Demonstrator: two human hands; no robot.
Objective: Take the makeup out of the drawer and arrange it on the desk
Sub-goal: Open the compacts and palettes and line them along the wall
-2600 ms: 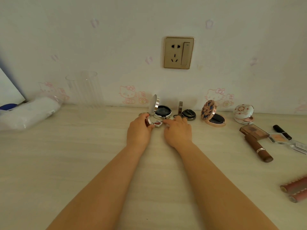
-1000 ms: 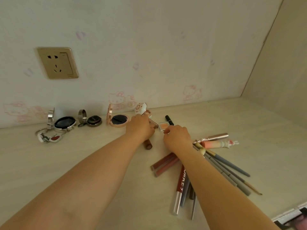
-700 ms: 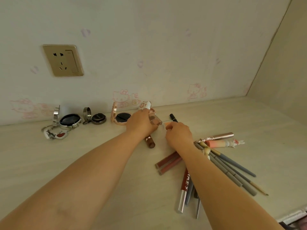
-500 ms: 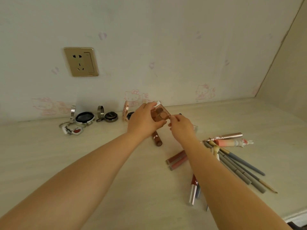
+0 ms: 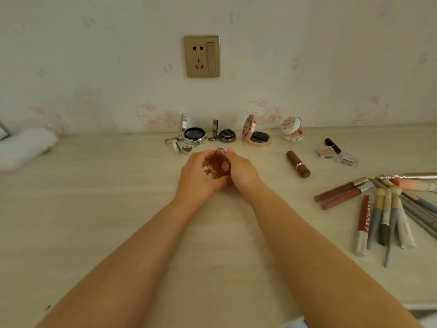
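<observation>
Head view: I hold the small brown palette (image 5: pixel 218 165) between both hands above the middle of the desk (image 5: pixel 99 209), my left hand (image 5: pixel 199 174) curled round its left side, my right hand (image 5: pixel 241 171) gripping the right. It stands tilted, long axis pointing away from me toward the row of open compacts (image 5: pixel 256 136) along the desk's far edge. Both hands are equally near, so I judge either could set it down there.

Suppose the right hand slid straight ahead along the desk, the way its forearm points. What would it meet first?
Probably the small heart-shaped keyring compact, lying just beyond the brown palette that the right hand and the left hand hold. The silver cushion compact sits behind it. Depth is uncertain from one view.
</observation>
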